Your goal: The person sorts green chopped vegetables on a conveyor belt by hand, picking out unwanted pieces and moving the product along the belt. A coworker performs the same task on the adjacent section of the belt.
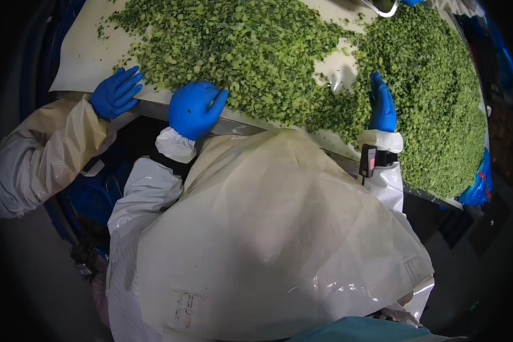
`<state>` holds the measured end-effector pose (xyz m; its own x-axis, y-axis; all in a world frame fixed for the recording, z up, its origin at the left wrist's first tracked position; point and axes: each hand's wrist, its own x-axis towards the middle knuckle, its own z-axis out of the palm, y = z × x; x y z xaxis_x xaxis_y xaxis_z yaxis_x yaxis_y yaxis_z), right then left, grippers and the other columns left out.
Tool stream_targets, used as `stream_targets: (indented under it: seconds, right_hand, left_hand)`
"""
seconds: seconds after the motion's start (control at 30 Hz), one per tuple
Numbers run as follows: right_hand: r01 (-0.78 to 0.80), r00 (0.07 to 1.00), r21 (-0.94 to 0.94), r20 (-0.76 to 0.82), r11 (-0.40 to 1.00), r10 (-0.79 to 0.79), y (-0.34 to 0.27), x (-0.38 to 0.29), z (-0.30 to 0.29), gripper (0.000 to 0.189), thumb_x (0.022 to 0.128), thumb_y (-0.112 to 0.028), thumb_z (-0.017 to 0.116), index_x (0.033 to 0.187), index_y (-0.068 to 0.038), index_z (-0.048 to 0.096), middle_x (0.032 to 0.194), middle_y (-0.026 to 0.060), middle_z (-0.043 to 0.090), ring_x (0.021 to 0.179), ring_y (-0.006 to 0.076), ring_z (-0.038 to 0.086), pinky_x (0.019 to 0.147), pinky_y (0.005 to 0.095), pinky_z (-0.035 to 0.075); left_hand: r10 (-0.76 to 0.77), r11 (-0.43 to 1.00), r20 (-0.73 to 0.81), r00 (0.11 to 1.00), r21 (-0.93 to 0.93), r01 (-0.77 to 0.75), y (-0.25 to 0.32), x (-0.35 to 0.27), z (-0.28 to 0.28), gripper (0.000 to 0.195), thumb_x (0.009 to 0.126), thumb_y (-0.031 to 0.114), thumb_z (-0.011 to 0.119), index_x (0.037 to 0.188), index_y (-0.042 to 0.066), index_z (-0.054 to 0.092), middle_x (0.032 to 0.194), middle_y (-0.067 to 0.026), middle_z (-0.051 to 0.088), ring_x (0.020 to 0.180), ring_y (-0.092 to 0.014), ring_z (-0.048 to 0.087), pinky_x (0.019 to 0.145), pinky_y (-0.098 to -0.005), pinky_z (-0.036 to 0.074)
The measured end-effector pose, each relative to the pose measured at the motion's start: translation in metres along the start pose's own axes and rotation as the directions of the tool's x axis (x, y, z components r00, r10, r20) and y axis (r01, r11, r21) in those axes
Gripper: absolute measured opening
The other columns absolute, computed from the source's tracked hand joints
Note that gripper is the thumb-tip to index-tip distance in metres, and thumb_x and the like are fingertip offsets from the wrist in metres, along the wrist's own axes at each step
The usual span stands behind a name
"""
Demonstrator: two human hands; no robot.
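My left hand (195,110), in a blue glove, rests palm down at the near edge of the white work table (83,51). Its thumb stands apart from the fingers, which bend away partly out of sight; I see nothing held. Chopped green leafy vegetable (248,60) lies just beyond it in a broad heap. On the right, my right hand (382,104), also gloved in blue, is set on edge with straight fingers, nothing in it. It touches or nearly touches the denser heap of chopped greens (436,102). A small bare patch of table shows left of its fingertips.
At far left a co-worker's blue-gloved hand (117,93) hovers by the table edge. A metal handle or frame (382,8) and another person's sleeve (453,6) reach in at the top. Blue plastic (476,181) hangs at the right corner. A black device (368,160) is strapped to my right wrist.
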<state>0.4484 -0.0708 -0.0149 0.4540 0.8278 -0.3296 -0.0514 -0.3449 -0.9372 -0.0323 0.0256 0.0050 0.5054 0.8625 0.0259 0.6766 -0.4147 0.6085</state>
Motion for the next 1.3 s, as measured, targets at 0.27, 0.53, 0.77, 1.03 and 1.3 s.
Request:
stream_targets:
  seconds: [0.27, 0.53, 0.77, 1.03, 1.3]
  right_hand:
    - [-0.405, 0.914, 0.275, 0.135, 0.872, 0.382, 0.039, -0.063, 0.045, 0.063, 0.123, -0.045, 0.048, 0.177, -0.014, 0.042, 0.184, 0.0011, 0.04, 0.164, 0.0228, 0.044, 0.127, 0.0378, 0.04]
    - [-0.305, 0.922, 0.0, 0.25, 0.952, 0.295, -0.016, -0.068, 0.049, 0.052, 0.12, -0.042, 0.056, 0.142, 0.002, 0.074, 0.138, 0.019, 0.08, 0.126, 0.0268, 0.077, 0.116, 0.0428, 0.057]
    - [0.122, 0.915, -0.257, 0.402, 0.959, -0.009, -0.011, -0.087, 0.068, 0.037, 0.119, -0.017, 0.062, 0.149, 0.003, 0.07, 0.15, 0.0147, 0.075, 0.133, 0.0234, 0.073, 0.121, 0.0387, 0.053]
    - [-0.106, 0.731, -0.17, 0.655, 0.98, 0.192, -0.015, -0.064, 0.094, 0.036, 0.118, -0.024, 0.064, 0.143, -0.002, 0.077, 0.136, 0.0138, 0.082, 0.127, 0.0233, 0.077, 0.111, 0.035, 0.059]
    - [0.155, 0.749, -0.533, 0.612, 0.832, 0.253, -0.007, -0.065, 0.115, 0.043, 0.109, -0.031, 0.078, 0.147, -0.012, 0.077, 0.13, 0.0123, 0.084, 0.116, 0.0246, 0.081, 0.104, 0.0369, 0.062]
  left_hand:
    - [-0.002, 0.999, 0.027, 1.0, 0.032, 0.002, 0.001, 0.0, 0.0, 0.028, 0.104, 0.028, 0.074, 0.085, 0.008, 0.079, 0.086, -0.0148, 0.073, 0.082, -0.041, 0.069, 0.073, -0.0531, 0.054]
    - [-0.008, 1.0, 0.047, 0.999, -0.009, 0.008, 0.002, 0.002, -0.002, 0.03, 0.104, 0.025, 0.076, 0.081, 0.005, 0.075, 0.08, -0.0156, 0.069, 0.077, -0.041, 0.067, 0.068, -0.0534, 0.05]
    - [0.035, 0.999, -0.004, 0.999, 0.021, -0.035, 0.0, 0.001, 0.0, 0.03, 0.104, 0.028, 0.075, 0.084, 0.006, 0.078, 0.084, -0.0157, 0.072, 0.078, -0.041, 0.069, 0.069, -0.0529, 0.052]
    - [0.007, 1.0, -0.009, 1.0, -0.004, -0.007, -0.001, 0.001, 0.0, 0.03, 0.103, 0.026, 0.077, 0.081, 0.007, 0.076, 0.08, -0.0158, 0.068, 0.075, -0.041, 0.067, 0.067, -0.0528, 0.051]
    - [0.011, 0.997, -0.015, 1.0, 0.07, -0.01, 0.001, 0.002, 0.001, 0.035, 0.105, 0.03, 0.075, 0.08, 0.006, 0.076, 0.081, -0.0169, 0.069, 0.075, -0.041, 0.067, 0.067, -0.0538, 0.052]
